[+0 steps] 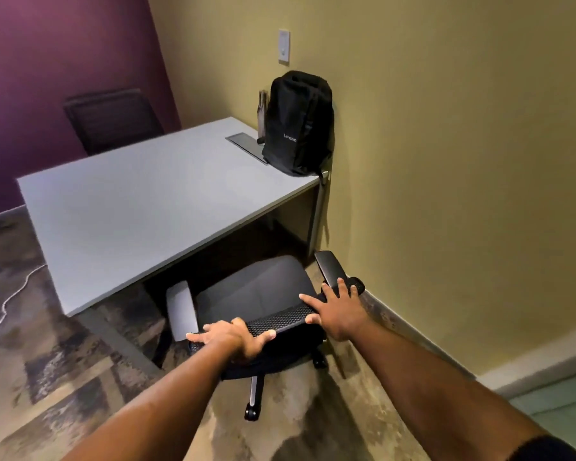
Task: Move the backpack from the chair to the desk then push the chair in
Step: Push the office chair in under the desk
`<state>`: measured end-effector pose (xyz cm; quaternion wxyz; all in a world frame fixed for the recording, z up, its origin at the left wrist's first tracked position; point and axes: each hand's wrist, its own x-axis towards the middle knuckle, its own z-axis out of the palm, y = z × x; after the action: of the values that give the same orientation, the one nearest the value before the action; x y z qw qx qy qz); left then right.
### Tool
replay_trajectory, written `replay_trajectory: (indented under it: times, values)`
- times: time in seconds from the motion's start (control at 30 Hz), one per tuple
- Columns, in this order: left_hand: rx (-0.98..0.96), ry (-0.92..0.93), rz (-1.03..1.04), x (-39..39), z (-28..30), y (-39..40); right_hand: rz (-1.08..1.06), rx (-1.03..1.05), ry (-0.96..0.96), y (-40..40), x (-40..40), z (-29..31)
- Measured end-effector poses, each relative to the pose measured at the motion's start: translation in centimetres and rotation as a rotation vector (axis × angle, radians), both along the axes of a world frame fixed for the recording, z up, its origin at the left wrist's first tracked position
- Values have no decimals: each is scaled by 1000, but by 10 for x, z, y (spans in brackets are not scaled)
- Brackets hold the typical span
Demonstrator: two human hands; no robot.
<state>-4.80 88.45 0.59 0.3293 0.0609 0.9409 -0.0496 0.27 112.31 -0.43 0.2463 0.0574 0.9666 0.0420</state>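
black fabric backpack (298, 128) stands upright on the grey desk (140, 207), upper right. black mesh-backed swivel chair (256, 291), lower centre, faces the desk, seat partly under. on castors it should roll lightly; the stiff backrest top is the hold. left hand (233, 341) curls its fingers over it; right hand (338, 311) seems to press, fingers spread flat.

1. Dim, even overhead light is seen; deep shadow is cast beneath the desk (140, 214).
2. Lines are bowed by wide-angle distortion near the frame edges.
3. The far chair (113, 118), upper left, is rendered soft and blurred.
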Motion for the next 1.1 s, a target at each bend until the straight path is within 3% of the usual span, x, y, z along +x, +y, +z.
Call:
replay_trajectory:
  times: [0.47,1.1]
  values:
    - [27,-29,162,-118,-4,73,196,-18,48,82,-156,-3]
    - [62,22,315,-264,-12,108,366,-31,93,120,-342,-10]
